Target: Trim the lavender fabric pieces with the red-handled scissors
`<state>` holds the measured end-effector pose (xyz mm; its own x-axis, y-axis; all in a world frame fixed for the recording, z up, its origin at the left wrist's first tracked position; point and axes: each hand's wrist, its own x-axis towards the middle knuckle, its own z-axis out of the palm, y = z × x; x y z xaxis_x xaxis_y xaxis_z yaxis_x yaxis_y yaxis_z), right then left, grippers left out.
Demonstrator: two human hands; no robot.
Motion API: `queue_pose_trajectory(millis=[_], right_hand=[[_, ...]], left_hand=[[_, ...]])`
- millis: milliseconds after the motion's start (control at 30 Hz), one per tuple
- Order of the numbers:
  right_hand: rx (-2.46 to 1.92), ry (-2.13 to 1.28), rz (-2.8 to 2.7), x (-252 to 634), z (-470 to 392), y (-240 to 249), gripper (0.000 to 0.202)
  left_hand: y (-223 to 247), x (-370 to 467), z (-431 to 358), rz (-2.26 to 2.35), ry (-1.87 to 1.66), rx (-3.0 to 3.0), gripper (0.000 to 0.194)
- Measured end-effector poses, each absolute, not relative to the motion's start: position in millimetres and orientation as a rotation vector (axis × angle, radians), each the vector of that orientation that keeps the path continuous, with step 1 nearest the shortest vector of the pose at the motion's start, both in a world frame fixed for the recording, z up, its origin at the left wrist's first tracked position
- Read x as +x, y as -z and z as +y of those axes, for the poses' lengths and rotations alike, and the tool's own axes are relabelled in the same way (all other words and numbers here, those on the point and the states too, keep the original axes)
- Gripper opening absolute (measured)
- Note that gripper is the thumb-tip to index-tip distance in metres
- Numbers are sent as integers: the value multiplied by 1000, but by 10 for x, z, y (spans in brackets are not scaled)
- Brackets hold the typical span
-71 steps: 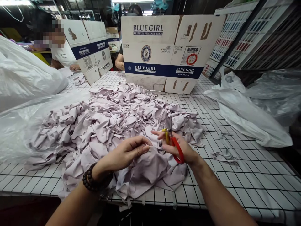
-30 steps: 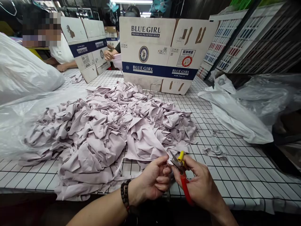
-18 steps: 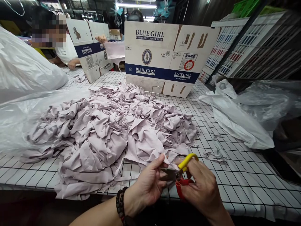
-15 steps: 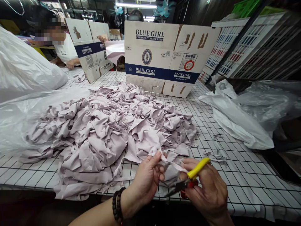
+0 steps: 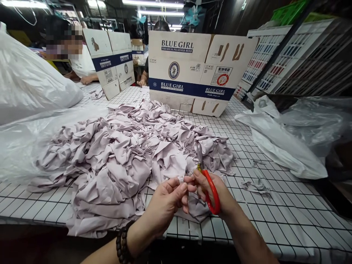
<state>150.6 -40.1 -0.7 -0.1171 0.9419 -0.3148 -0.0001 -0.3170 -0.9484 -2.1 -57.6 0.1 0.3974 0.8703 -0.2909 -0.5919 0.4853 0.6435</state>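
My left hand (image 5: 166,203), with a beaded bracelet (image 5: 123,244) at the wrist, pinches the edge of a pale lilac cloth piece (image 5: 168,161). Its fingertips meet those of my right hand (image 5: 220,192) at that edge. In my right hand is a pair of scissors with a red handle loop (image 5: 213,194); the blades point up and away, over the cloth. Whether the right fingertips also grip the cloth is hard to make out. Behind both hands spreads a large heap of crumpled lilac cloth pieces (image 5: 110,161).
Cardboard panels (image 5: 189,66) stand upright across the grid-patterned table (image 5: 297,220). Plastic bags (image 5: 35,80) lie at left, with a white bag (image 5: 283,143) at right. Small scraps (image 5: 257,187) lie right of the hands. Behind the panels sit other people; one person's hand (image 5: 143,81) shows.
My right hand has moved up and inward to meet my left fingertips. The scissors have swung round, blades now pointing away. A co-worker's raised cloth between the panels is gone from sight.
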Motion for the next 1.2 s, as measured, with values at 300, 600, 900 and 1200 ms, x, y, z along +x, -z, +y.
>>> queue_pose_trajectory(millis=[300, 600, 900, 1200], right_hand=[[-1235, -1275, -1283, 1440, -205, -13, 33], [-1096, -1272, -1348, 1268, -148, 271, 22], [-1219, -867, -1283, 1162, -127, 327, 13], [-1188, -1050, -1199, 916, -120, 399, 23]], left_hand=[[103, -157, -578, 685, -995, 552, 43], [87, -141, -543, 653, -1016, 409, 43], [266, -147, -580, 1008, -1110, 785, 48], [166, -318, -380, 1168, -1440, 1377, 33]])
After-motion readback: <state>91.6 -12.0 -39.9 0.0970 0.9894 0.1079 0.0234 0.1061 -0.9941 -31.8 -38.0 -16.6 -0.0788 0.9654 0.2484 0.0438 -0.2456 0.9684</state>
